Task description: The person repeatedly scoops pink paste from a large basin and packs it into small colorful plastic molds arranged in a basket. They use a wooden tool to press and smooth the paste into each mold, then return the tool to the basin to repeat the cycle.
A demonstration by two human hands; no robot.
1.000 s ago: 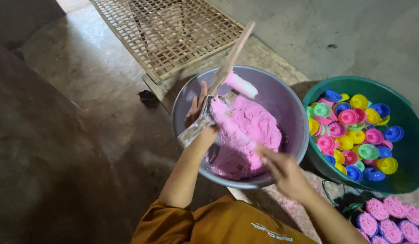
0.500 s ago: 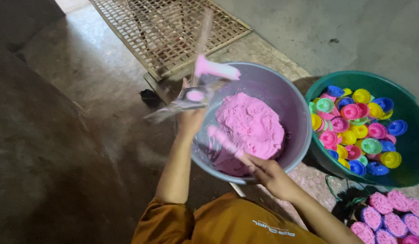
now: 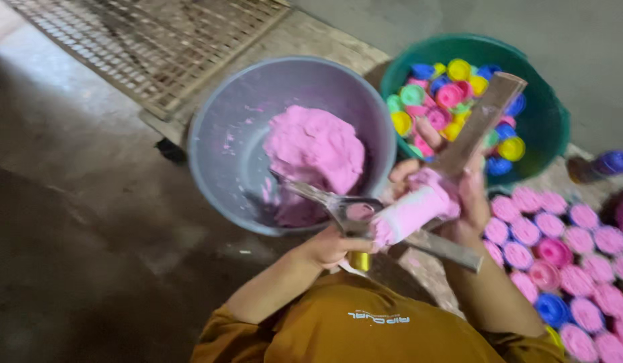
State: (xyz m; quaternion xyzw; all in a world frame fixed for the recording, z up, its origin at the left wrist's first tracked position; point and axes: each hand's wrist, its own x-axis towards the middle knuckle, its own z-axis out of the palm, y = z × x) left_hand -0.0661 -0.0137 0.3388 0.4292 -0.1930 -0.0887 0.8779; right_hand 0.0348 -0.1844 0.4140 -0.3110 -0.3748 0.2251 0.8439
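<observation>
Left hand closed on scissors, blades pointing into the grey basin. Right hand gripping a pink dough roll on a flat wooden stick, held just right of the basin's near rim. Scissors touch the roll's near end. Pink dough mound sits in the basin. Green tub of coloured moulds far right; filled pink moulds on the floor, right.
</observation>
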